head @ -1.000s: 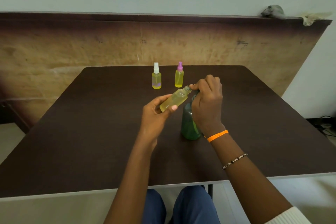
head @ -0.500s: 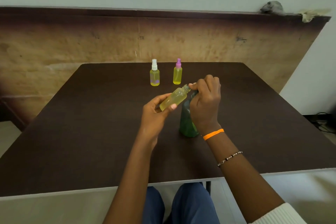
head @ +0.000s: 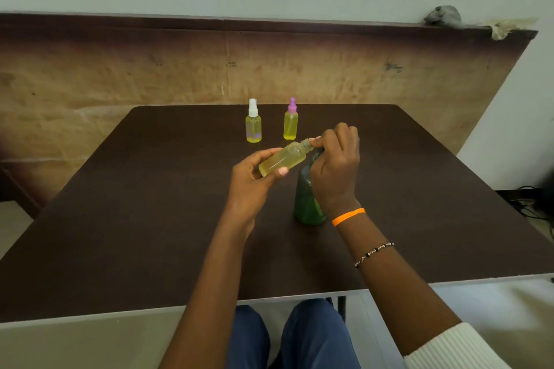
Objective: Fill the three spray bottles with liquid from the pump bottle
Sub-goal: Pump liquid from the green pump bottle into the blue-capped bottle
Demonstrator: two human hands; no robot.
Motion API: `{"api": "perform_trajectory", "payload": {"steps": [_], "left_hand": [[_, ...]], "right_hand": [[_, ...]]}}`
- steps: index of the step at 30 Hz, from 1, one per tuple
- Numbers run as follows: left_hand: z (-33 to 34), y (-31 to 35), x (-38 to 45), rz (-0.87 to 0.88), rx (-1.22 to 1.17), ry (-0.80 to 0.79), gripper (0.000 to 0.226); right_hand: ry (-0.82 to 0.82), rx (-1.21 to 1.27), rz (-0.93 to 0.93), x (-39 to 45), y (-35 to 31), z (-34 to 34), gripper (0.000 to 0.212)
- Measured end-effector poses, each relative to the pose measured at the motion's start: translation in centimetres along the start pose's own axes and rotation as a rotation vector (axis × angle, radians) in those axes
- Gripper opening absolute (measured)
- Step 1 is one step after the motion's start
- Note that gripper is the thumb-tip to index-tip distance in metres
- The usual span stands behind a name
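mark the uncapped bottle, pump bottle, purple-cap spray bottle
uncapped bottle (head: 283,161): head view, mid body.
pump bottle (head: 305,204): head view, lower green body.
purple-cap spray bottle (head: 290,126): head view, yellow body.

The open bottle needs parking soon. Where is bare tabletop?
Bare tabletop lies left of the left hand, and right of the green pump bottle. Crowded: the centre, and behind it where two capped spray bottles stand.

Left hand (head: 254,177) curled in a side grip; right hand (head: 335,168) bunched downward, fingertips apparently pinching.
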State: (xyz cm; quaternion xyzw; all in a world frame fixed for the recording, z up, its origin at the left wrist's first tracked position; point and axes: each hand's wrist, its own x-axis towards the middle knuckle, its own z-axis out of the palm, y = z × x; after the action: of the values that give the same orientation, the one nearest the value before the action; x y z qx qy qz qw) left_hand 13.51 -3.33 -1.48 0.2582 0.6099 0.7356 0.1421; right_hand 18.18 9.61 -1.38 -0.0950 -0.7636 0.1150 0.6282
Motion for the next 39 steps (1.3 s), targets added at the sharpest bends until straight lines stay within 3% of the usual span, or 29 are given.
{"api": "perform_trajectory", "payload": {"steps": [39], "left_hand": [[0.2, -0.8, -0.3, -0.021, -0.066, 0.004, 0.031]], "right_hand": [[-0.033, 0.002, 0.007, 0.5, -0.4, -0.4, 0.021]]}}
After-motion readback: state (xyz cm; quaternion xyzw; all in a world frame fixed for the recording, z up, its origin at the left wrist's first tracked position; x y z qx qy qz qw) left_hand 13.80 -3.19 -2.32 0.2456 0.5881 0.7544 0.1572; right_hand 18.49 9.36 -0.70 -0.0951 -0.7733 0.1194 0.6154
